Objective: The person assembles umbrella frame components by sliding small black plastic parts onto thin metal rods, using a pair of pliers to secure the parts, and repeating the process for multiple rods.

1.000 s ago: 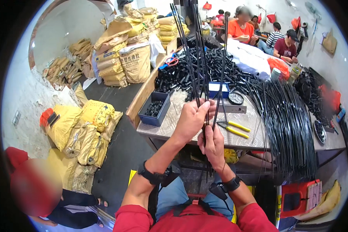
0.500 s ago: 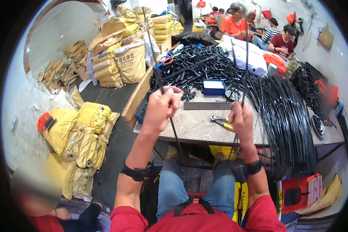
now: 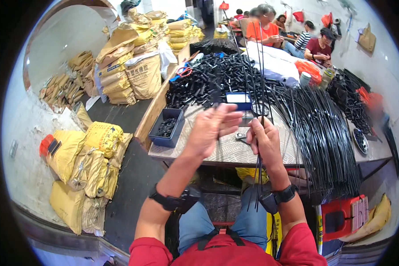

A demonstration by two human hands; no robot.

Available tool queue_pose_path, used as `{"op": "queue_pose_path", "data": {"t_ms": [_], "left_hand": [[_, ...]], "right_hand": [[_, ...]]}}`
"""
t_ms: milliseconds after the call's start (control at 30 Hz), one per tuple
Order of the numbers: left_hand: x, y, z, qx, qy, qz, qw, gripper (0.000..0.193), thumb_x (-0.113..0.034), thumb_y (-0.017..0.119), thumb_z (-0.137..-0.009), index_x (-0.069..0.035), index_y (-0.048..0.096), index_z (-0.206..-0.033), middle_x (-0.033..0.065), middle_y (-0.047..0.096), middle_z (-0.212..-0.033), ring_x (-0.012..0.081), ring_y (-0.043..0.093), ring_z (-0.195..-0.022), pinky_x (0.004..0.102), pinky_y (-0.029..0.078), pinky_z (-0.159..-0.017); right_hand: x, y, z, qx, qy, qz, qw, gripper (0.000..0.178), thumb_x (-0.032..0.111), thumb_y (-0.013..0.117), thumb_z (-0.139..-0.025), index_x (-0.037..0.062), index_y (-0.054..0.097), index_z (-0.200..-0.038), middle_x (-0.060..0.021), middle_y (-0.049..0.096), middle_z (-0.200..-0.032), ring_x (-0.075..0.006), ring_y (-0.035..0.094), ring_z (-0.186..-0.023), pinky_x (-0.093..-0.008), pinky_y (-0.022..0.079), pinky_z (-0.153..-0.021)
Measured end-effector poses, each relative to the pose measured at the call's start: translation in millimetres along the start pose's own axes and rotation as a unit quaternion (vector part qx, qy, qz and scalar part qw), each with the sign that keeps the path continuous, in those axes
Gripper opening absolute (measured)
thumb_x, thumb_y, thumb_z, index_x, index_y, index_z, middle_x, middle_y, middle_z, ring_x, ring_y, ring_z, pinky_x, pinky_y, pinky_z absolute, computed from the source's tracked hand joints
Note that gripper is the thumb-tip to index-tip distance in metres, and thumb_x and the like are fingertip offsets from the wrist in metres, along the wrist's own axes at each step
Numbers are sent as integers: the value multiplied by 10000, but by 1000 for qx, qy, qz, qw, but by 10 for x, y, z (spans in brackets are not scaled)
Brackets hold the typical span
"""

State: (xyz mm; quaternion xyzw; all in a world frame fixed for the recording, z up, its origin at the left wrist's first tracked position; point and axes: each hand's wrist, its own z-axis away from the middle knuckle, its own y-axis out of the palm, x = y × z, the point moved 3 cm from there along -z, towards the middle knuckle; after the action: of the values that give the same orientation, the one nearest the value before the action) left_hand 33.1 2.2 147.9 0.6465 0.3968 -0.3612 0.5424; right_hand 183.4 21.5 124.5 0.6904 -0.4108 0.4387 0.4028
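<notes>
My right hand [image 3: 266, 139] is closed around several thin black rods [image 3: 258, 170], which stand nearly upright and reach above and below the fist. Close to its left, my left hand [image 3: 213, 129] is slightly blurred, with fingers stretched out and nothing visible in them. Both hands are over the near part of the worktable [image 3: 195, 146]. A pair of pliers [image 3: 241, 136] lies behind my right hand, which hides most of it. Beyond the hands is a small blue box [image 3: 238, 105] with a white top. Short black tubes [image 3: 217, 77] are heaped behind it.
A grey-blue bin [image 3: 166, 141] of small black parts stands at the table's left, beside a wooden board [image 3: 154, 113]. Long black rods [image 3: 326, 137] drape over the right edge. Red-handled scissors [image 3: 184, 71] lie by the heap. Yellow sacks [image 3: 97, 155] fill the left; people sit at the back.
My left hand has moved right and opened, no longer holding a rod. The right hand has shifted slightly left and now grips several rods together. The person at the lower left has left the view.
</notes>
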Motion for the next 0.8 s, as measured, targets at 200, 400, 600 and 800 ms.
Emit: {"op": "queue_pose_path", "data": {"t_ms": [200, 400, 600, 800], "left_hand": [[217, 111, -94, 21, 9, 40, 999, 318, -252, 399, -931, 32, 523, -1002, 136, 615, -924, 177, 609, -852, 285, 494, -772], [268, 96, -84, 17, -2, 43, 999, 319, -258, 435, -917, 24, 535, -1028, 105, 622, -891, 148, 604, -779, 281, 495, -733], [-62, -91, -28, -28, 85, 43, 995, 269, -203, 462, -911, -5, 510, -1087, -22, 515, -740, 17, 371, -503, 155, 276, -440], [-188, -40, 64, -75, 76, 53, 993, 271, -222, 483, -903, -4, 524, -1057, 61, 599, -745, 49, 398, -452, 163, 269, -407]], "right_hand": [[1, 266, 167, 26, -93, 264, 960, 171, 183, 532, -846, 13, 551, -836, -124, 577, -656, -235, 576, -570, -341, 426, -509], [-271, 254, 365, 32, -8, 227, 973, 161, 161, 445, -890, 9, 493, -869, -157, 549, -630, -274, 583, -563, -373, 441, -522], [-407, 40, 248, 294, 23, 268, 917, 287, 253, 428, -904, 26, 601, -936, -84, 624, -747, -163, 614, -643, -277, 480, -608], [-248, -1928, -424, -261, 26, 695, 669, 166, 179, 571, -762, 33, 623, -820, -180, 627, -844, -329, 610, -793, -417, 482, -661]]}}
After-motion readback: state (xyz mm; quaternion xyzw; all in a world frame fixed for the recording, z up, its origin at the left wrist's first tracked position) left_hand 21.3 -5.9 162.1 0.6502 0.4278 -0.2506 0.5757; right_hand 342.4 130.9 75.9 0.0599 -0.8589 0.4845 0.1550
